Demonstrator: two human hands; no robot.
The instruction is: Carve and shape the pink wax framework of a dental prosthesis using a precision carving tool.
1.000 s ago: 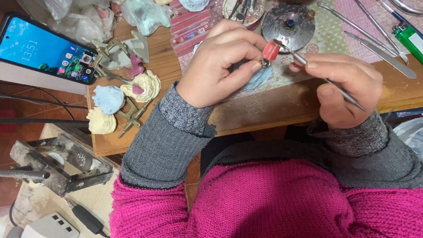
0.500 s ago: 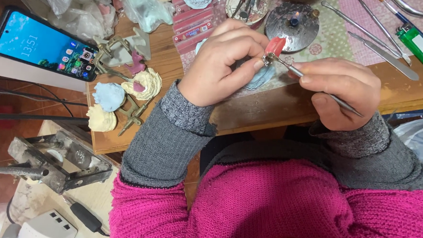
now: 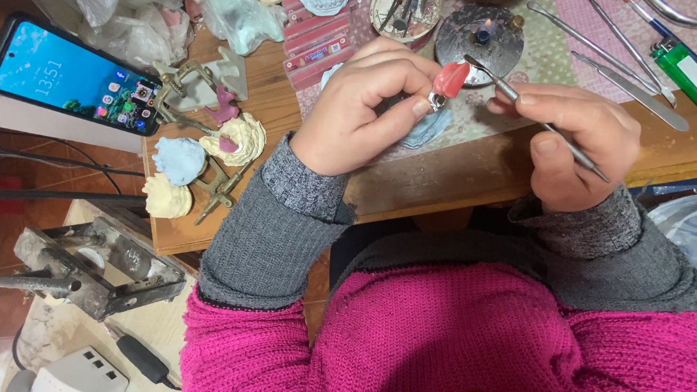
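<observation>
The left hand pinches a small pink wax piece between thumb and fingertips, held above the bench. The right hand closes in a pen-like grip on a thin metal tool. From that grip the piece lies up and to the left; the tool's long axis slants that way, its tip touching the piece's upper edge. The piece is glossy, rounded, with a bit of metal below it.

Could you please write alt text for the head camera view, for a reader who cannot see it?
A person's left hand pinches a small pink wax piece while the right hand touches a thin metal tool to it, above a cluttered wooden bench with a smartphone.
</observation>
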